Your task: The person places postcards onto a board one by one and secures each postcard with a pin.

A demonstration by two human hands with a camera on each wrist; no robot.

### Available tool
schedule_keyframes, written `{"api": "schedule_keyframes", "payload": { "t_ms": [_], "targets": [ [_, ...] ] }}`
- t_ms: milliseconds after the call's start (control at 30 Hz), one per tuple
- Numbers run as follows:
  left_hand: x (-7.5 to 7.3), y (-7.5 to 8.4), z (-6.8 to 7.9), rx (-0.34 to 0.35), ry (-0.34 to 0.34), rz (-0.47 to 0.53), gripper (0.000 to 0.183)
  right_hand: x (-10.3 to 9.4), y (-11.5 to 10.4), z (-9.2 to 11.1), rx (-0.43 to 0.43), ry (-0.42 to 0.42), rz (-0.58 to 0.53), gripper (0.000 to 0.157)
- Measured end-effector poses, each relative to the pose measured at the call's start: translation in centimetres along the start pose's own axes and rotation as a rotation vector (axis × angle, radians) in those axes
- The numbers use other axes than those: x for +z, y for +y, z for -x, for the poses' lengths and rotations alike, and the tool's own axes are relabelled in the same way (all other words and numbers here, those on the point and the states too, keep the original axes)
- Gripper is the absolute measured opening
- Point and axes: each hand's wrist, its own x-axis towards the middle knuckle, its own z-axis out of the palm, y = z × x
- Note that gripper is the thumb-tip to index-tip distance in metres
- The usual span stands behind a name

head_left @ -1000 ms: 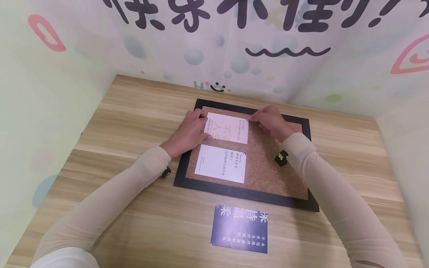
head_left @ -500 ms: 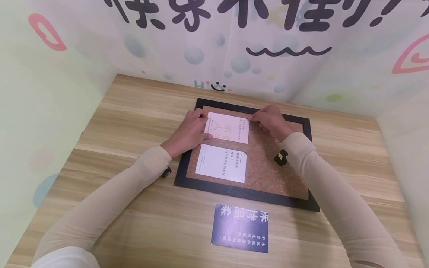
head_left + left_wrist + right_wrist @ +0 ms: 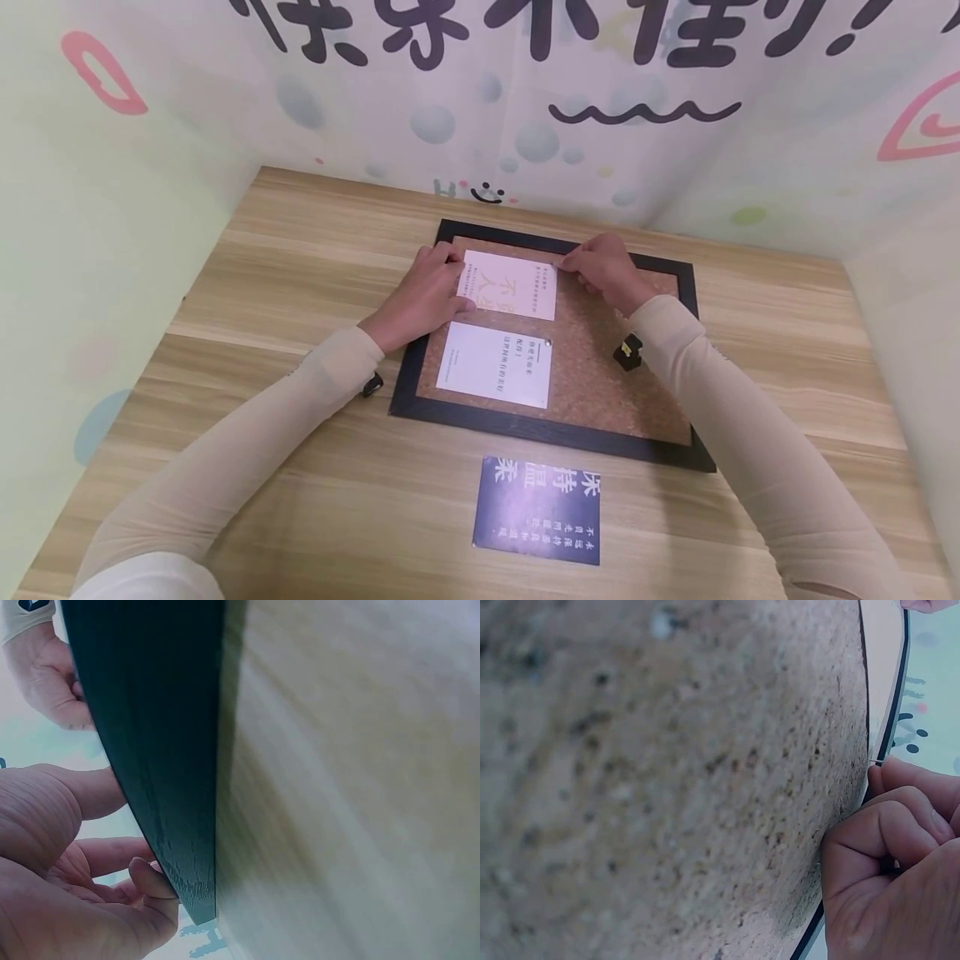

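Note:
A cork board point(image 3: 615, 400) with a black frame lies flat on the wooden table. On its upper left part is a pale card point(image 3: 528, 304) with gold characters. My left hand point(image 3: 423, 296) rests over the board's left edge, its thumb and fingertips pressing the card's left side. With thumb and index finger, my right hand point(image 3: 609, 271) pinches a thumbtack at the card's upper right corner; the thin metal shaft of this thumbtack point(image 3: 875, 761) shows at the fingertips in the right wrist view. Below lies a white card point(image 3: 487, 375) with a silver tack point(image 3: 548, 342) in its upper right corner.
A dark blue card point(image 3: 536, 512) with white characters lies on the table point(image 3: 360, 500) in front of the board. Behind the table rises a printed wall point(image 3: 375, 108). Bare cork shows on the board's right half, under my right forearm.

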Motion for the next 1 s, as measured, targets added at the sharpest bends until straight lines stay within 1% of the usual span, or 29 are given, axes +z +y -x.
{"api": "schedule_keyframes", "payload": {
  "t_ms": [267, 600, 833, 1000],
  "targets": [
    [0.17, -0.12, -0.15, 0.016, 0.007, -0.011, 0.044, 0.11, -0.06, -0.07, 0.005, 0.017, 0.021, 0.024],
    [0.24, -0.02, -0.17, 0.012, 0.004, -0.011, 0.043, 0.35, 0.03, -0.02, 0.009, 0.04, 0.052, 0.022],
    [0.23, -0.05, -0.2, 0.002, -0.001, -0.008, 0.048, 0.4, -0.09, -0.04, 0.004, 0.038, 0.086, 0.022],
    [0.18, 0.0, -0.27, -0.007, -0.004, -0.011, 0.05, 0.74, -0.09, -0.05, -0.022, 0.062, 0.122, 0.02]
  ]
}}
